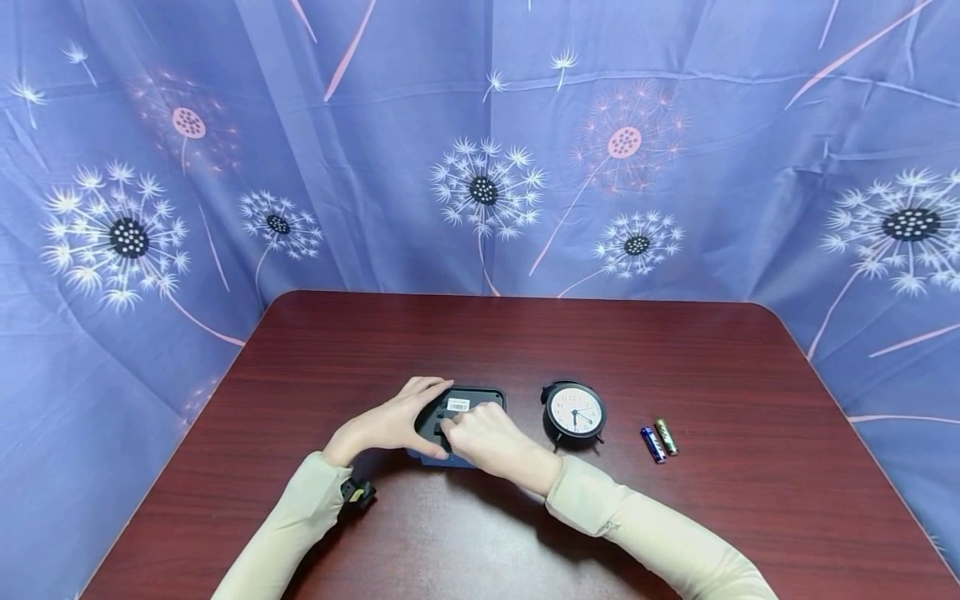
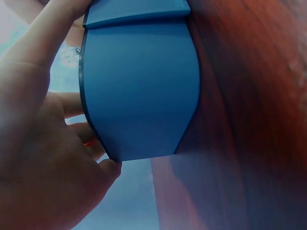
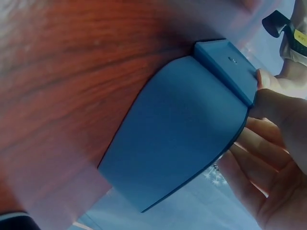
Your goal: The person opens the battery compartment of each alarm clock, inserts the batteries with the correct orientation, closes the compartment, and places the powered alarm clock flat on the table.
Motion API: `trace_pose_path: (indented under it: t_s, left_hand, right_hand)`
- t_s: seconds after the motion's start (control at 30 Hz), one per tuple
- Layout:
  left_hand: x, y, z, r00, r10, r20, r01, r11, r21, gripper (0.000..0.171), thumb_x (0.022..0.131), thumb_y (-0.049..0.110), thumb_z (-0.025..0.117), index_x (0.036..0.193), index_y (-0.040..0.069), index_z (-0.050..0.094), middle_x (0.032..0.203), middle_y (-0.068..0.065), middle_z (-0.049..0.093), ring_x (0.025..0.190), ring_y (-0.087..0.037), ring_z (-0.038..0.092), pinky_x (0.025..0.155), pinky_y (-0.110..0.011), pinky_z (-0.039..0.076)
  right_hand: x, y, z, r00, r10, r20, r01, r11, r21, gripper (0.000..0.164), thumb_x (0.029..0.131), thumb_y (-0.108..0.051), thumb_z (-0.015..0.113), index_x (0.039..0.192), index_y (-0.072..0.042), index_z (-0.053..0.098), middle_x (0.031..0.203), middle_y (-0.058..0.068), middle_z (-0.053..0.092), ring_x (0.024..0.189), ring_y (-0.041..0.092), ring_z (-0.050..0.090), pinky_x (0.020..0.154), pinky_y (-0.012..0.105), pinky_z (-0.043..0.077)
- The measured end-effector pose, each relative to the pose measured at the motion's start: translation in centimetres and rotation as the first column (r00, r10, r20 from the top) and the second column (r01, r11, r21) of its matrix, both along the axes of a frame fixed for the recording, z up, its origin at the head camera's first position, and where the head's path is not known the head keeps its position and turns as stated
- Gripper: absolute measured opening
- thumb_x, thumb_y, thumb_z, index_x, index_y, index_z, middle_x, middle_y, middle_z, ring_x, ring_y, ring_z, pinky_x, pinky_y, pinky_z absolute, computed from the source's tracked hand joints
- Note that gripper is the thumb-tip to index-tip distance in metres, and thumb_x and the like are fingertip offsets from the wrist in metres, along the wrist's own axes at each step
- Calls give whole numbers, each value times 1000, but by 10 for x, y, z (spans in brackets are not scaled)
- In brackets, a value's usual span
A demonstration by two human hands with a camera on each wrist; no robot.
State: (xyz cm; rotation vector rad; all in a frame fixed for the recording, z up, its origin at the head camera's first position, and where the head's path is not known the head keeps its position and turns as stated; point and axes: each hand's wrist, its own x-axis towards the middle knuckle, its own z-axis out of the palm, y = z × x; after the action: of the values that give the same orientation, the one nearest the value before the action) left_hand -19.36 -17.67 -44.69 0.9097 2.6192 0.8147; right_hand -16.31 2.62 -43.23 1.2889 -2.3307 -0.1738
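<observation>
A blue-cased device (image 1: 489, 397) with a black back and a barcode sticker (image 1: 458, 404) lies back-up on the table. My left hand (image 1: 384, 427) holds its left end, thumb along the near side and fingers at the far edge. Over the middle of the back, my right hand (image 1: 489, 440) has curled fingers touching a small dark recess; its fingertips are mostly hidden, so I cannot tell what they pinch. Both wrist views show the smooth blue side (image 2: 139, 91) of the case, with a ledge at one end.
A round black alarm clock (image 1: 576, 411) with a white dial stands just right of the device. Further right lie a blue battery (image 1: 652, 445) and a green-gold battery (image 1: 666, 437). The dark red table (image 1: 675, 342) meets a blue dandelion-print curtain (image 1: 375, 208).
</observation>
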Motion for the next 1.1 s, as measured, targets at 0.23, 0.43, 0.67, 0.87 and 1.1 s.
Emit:
trace_pose_path:
  t_s: [0.23,0.43,0.67,0.87,1.1]
  left_hand:
    - [-1,0,-2,1000,3,-13,-3,1000,3,106,68,44,85,150,3,31,150,-12,34,137,-29,29,107,-48,37]
    - [-1,0,-1,1000,8,10,-8,1000,5,106,69,44,84,150,4,29,151,-13,32,138,-30,28,106,-49,37]
    - [-1,0,-3,1000,9,21,-9,1000,4,106,70,44,84,151,4,28,152,-13,31,139,-29,27,107,-50,37]
    - [-1,0,-2,1000,2,23,-2,1000,5,105,71,45,83,151,4,28,152,-14,30,139,-30,26,106,-50,37]
    - [0,0,-3,1000,7,20,-7,1000,4,105,71,46,83,151,6,28,152,-13,30,140,-30,26,107,-50,37]
  right_hand:
    - [-1,1,-2,999,35,-18,-36,999,-19,10,77,-23,72,81,-22,63,69,-8,66,54,10,60,43,27,40]
    - [-1,5,0,999,40,10,-39,999,-19,13,75,-19,74,82,-27,67,77,-10,68,59,10,62,45,26,42]
    - [-3,7,-1,998,53,39,-50,996,-77,14,73,-16,76,80,-22,66,76,-9,68,59,10,63,45,26,43]
    - [-3,10,-1,998,62,28,-58,991,-123,21,70,-12,78,86,-21,67,78,-9,68,59,8,62,46,24,44]
    - [0,16,3,996,90,-3,-88,970,-226,15,76,-12,73,88,-19,68,80,-6,67,60,10,62,48,25,47]
